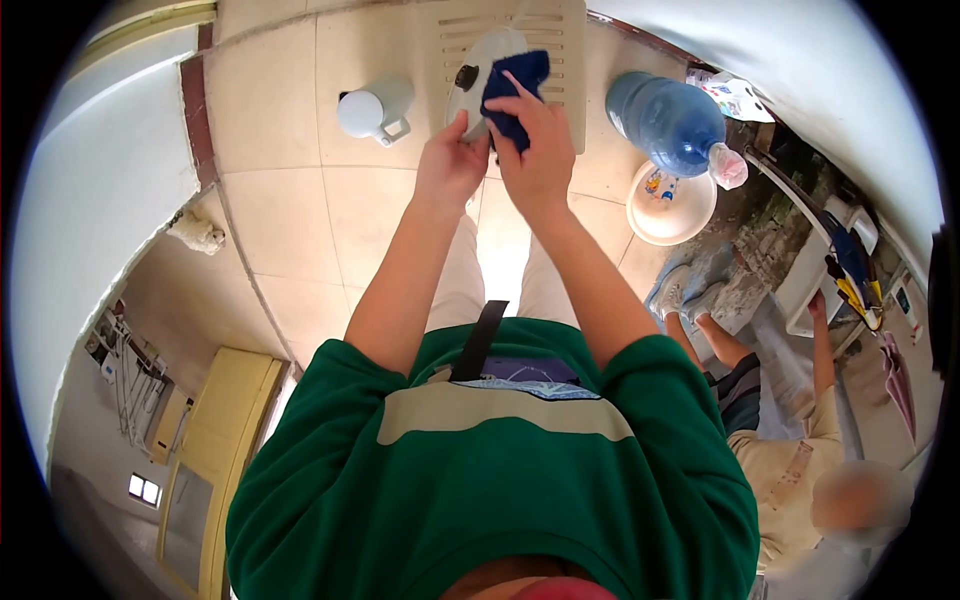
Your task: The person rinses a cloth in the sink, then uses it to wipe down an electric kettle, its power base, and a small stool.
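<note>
My left hand [452, 165] is closed on the lower edge of a clear, rounded lid-like piece [490, 55] with a black knob [467, 77]. In my right hand [535, 150] is a dark blue cloth [520, 75], its fingers bent over it against the clear piece. Part of that piece is hidden behind cloth and fingers. Both hands are over the near side of a beige slatted stool top [572, 60]. To the left, a pale jug [362, 113] with a handle stands on the tiled floor [270, 130].
Right of the stool, a large blue water bottle [665, 120] with a covered neck lies near a cream basin [650, 220]. Another person [790, 440] is at the lower right, beside a pale sink-like fixture [800, 290]. A yellow door [225, 420] stands lower left.
</note>
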`<action>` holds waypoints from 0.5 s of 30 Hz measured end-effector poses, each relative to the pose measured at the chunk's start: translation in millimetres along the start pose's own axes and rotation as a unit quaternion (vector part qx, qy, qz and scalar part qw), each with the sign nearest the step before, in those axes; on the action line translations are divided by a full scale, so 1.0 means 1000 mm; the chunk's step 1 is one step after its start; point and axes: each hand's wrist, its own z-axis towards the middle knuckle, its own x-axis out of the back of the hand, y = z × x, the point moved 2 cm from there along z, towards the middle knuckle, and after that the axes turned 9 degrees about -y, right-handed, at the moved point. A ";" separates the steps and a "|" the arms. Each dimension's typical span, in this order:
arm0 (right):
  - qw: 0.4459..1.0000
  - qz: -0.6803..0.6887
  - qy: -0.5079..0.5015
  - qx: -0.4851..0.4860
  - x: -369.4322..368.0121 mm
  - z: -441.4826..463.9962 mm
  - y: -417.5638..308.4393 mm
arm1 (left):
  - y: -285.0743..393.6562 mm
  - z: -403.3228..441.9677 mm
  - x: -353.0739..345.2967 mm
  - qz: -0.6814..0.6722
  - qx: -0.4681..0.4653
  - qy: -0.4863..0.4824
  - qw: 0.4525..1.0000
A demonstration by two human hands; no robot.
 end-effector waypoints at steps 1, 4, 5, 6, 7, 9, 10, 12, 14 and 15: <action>1.000 0.008 0.024 0.001 0.001 0.001 0.003 | -0.002 -0.003 -0.003 0.041 -0.012 0.030 0.999; 0.996 0.043 0.002 -0.084 0.018 0.028 0.021 | 0.006 -0.007 0.010 0.089 0.017 0.029 0.995; 0.989 0.111 -0.021 -0.090 0.026 0.039 0.026 | 0.007 -0.009 0.008 0.106 0.005 0.031 0.994; 0.978 0.178 -0.045 -0.097 0.029 0.047 0.033 | 0.008 -0.010 0.006 0.122 -0.007 0.034 0.992; 0.971 0.210 -0.061 -0.097 0.028 0.049 0.037 | 0.012 -0.012 0.002 0.178 -0.013 0.013 0.984; 0.967 0.217 -0.049 -0.123 0.027 0.038 0.037 | 0.020 -0.010 -0.005 0.262 -0.035 -0.004 0.965; 0.962 0.225 -0.037 -0.151 0.027 0.028 0.036 | 0.022 -0.011 -0.009 0.345 -0.055 -0.019 0.937; 0.978 0.162 -0.019 -0.129 0.030 0.009 0.039 | 0.022 -0.018 -0.024 0.399 -0.083 -0.017 0.913; 0.937 0.267 -0.063 -0.214 0.031 -0.008 0.062 | 0.024 -0.023 -0.026 0.450 -0.103 -0.010 0.887; 0.944 0.252 -0.065 -0.202 0.037 -0.012 0.072 | 0.030 -0.024 -0.025 0.494 -0.115 -0.028 0.861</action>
